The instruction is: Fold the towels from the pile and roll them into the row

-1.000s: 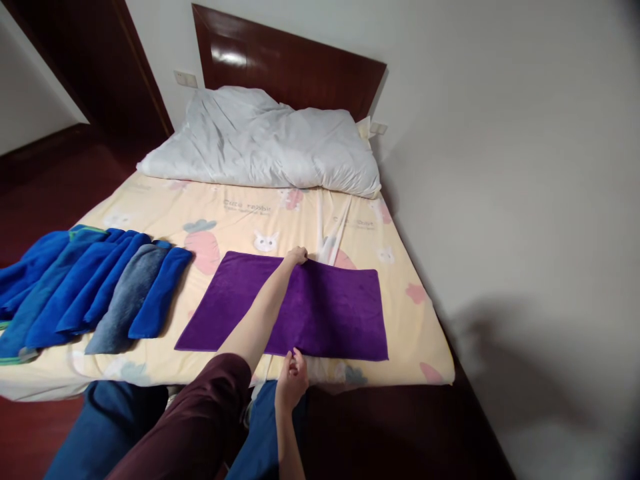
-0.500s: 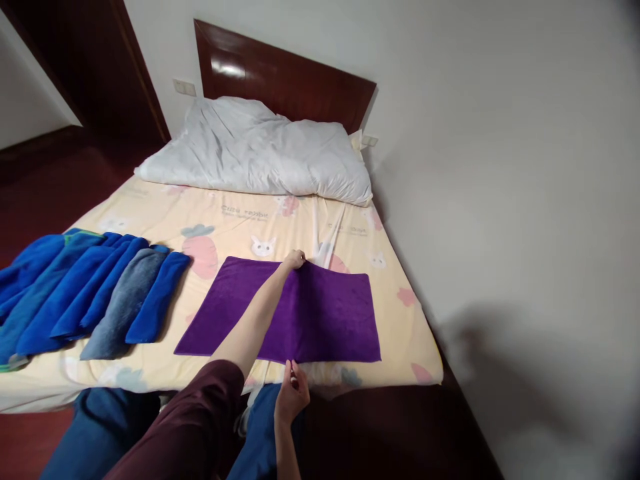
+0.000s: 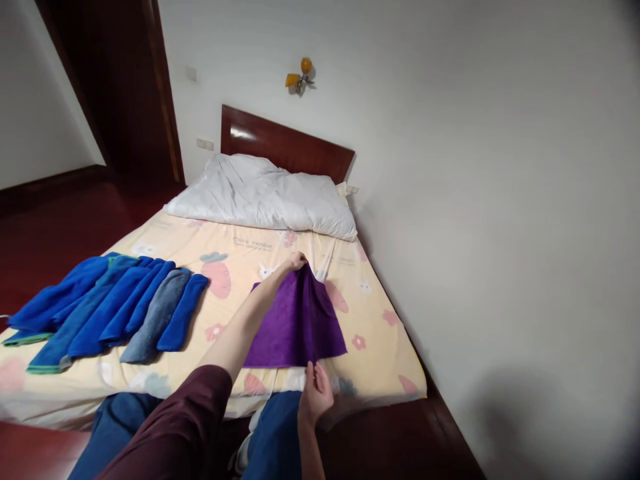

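A purple towel (image 3: 295,320) hangs in a tent shape over the bed, its lower edges resting on the patterned sheet. At its far edge, my left hand (image 3: 297,261) pinches the cloth and lifts it. Close to me, my right hand (image 3: 316,393) is closed on the towel's near edge at the same fold line. Left of my arm lie several blue towels (image 3: 120,300) side by side in long folded strips, with a grey-blue towel (image 3: 155,320) among them.
The bed sheet (image 3: 380,333) is cream with rabbits and carrots. A bunched white quilt (image 3: 265,197) lies against the dark wooden headboard (image 3: 285,137). The wall (image 3: 475,233) runs along the right side. My legs (image 3: 275,433) stand at the bed's near edge.
Both hands have raised the purple towel along its middle, so its two sides have drawn inward from lying spread out. The view has tilted up, showing a wall lamp.
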